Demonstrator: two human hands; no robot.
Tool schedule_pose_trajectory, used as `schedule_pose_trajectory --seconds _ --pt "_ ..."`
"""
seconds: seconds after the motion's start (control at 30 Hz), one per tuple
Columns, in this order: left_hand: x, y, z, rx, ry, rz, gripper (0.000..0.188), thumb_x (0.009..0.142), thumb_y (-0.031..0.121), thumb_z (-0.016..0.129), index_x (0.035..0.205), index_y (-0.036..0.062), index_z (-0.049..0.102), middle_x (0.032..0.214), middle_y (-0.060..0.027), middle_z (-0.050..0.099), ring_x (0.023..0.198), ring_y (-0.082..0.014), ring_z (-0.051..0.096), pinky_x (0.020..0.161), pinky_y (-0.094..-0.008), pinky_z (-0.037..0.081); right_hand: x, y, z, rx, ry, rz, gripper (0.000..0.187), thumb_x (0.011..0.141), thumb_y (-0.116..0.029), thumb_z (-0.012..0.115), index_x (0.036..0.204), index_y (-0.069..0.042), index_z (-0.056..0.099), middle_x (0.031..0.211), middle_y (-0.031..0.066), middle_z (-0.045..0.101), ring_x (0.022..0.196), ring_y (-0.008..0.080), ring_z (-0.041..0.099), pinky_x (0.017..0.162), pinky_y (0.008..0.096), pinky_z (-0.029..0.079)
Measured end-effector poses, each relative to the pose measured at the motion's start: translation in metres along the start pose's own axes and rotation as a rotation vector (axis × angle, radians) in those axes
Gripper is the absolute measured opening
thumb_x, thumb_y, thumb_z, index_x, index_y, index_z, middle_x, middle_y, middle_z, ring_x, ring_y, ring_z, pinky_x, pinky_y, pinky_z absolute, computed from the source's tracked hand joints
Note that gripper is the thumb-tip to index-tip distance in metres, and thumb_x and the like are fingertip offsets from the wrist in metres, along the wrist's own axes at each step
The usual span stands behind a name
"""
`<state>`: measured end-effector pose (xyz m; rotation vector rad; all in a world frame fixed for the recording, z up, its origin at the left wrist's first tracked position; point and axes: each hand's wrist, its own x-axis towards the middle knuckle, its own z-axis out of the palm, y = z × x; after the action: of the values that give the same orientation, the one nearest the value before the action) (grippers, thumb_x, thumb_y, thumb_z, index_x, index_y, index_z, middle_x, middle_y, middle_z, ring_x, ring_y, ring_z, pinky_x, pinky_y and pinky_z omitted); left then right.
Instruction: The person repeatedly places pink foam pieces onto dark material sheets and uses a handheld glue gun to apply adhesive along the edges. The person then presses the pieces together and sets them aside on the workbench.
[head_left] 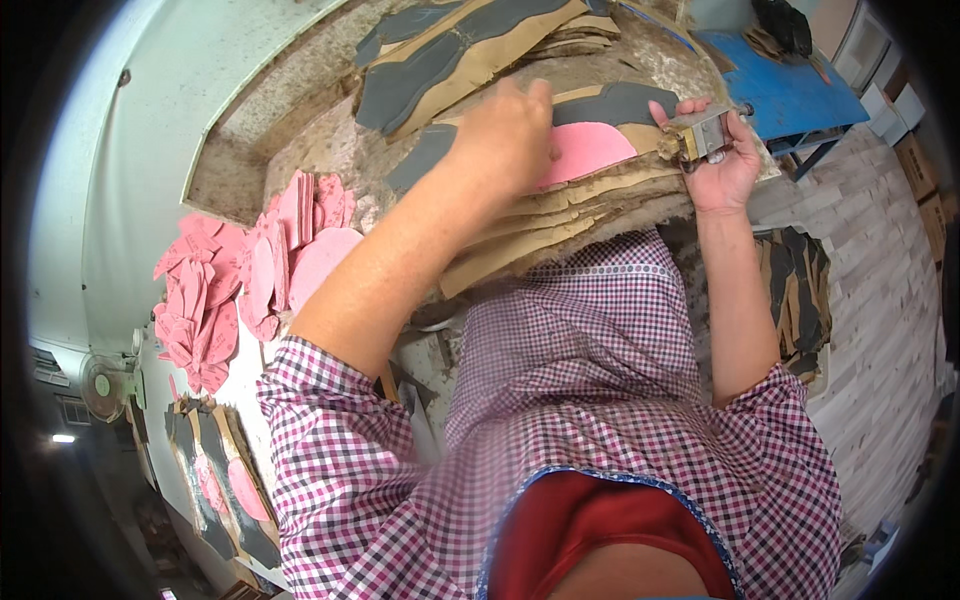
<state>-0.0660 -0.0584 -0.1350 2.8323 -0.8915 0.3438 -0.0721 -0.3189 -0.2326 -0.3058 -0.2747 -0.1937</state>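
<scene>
A smooth pink curved piece (595, 152) lies on a grey-and-tan sheet (610, 104), on top of a layered stack. My left hand (508, 135) is at the pink piece's left end, its fingers curled down and closed; it is slightly blurred and the fingertips are hidden. At the sheet's right end, my right hand (722, 165) is closed around a small metal box-shaped tool (706, 136) with a brownish crust on its left side. The tool's exact kind is not clear.
Loose pink pieces (205, 290) are heaped to the left. More grey-and-tan sheets (450, 70) lie at the back of the stained, rimmed worktop (300, 130). A blue table (790, 90) stands far right. Sheets with pink patches (215, 480) rest lower left, others (797, 290) at right.
</scene>
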Motion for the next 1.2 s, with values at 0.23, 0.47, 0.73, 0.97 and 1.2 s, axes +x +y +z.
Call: schedule_pose_trajectory --seconds 0.23,0.47,0.73,0.97,1.2 --pt "-0.024 0.007 0.015 -0.159 0.154 0.046 0.029 0.087 0.027 0.069 0.107 0.0066 0.074 0.094 -0.0162 0.064 0.084 -0.0336 0.067 0.074 -0.0420 0.055 -0.001 0.001 0.004 0.015 0.013 0.014 0.021 0.089 -0.014 0.058 0.095 0.006 0.063 0.095 0.0195 0.064 0.097 0.0328 0.064 0.105 0.0693 0.039" --pt "-0.014 0.007 0.024 -0.166 0.157 0.050 0.030 0.090 0.030 0.064 0.100 0.0040 0.074 0.091 -0.0162 0.064 0.080 -0.0337 0.066 0.074 -0.0431 0.054 -0.001 -0.017 0.043 -0.235 0.017 -0.066 0.020 0.090 -0.012 0.058 0.103 0.003 0.060 0.095 0.0169 0.065 0.098 0.0311 0.064 0.102 0.0661 0.045" --pt "-0.019 -0.048 -0.010 -0.593 0.757 -0.185 0.028 0.094 0.021 0.051 0.079 0.0003 0.061 0.074 -0.0113 0.063 0.061 -0.0278 0.060 0.059 -0.0428 0.050 -0.005 -0.009 0.103 -1.175 -0.213 -0.443 0.025 0.086 -0.007 0.071 0.107 -0.002 0.058 0.097 0.0081 0.067 0.082 0.0149 0.065 0.076 0.0283 0.054" --pt "-0.093 -0.133 -0.045 -0.662 0.050 -0.722 0.035 0.097 0.029 0.047 0.091 0.0027 0.068 0.062 -0.0032 0.055 0.051 -0.0109 0.051 0.049 -0.0278 0.041 -0.012 0.056 0.116 -0.979 -0.288 -0.298 0.030 0.084 -0.010 0.074 0.108 -0.004 0.058 0.097 0.0063 0.068 0.087 0.0143 0.065 0.079 0.0288 0.055" --pt "-0.083 -0.111 -0.038 -0.776 -0.124 -0.773 0.043 0.091 0.045 0.069 0.097 0.0027 0.074 0.076 -0.0012 0.066 0.067 -0.0073 0.056 0.062 -0.0241 0.045 -0.017 0.107 0.136 -0.928 -0.369 -0.241 0.027 0.087 -0.006 0.067 0.112 -0.002 0.056 0.102 0.0099 0.067 0.095 0.0207 0.067 0.085 0.0352 0.056"
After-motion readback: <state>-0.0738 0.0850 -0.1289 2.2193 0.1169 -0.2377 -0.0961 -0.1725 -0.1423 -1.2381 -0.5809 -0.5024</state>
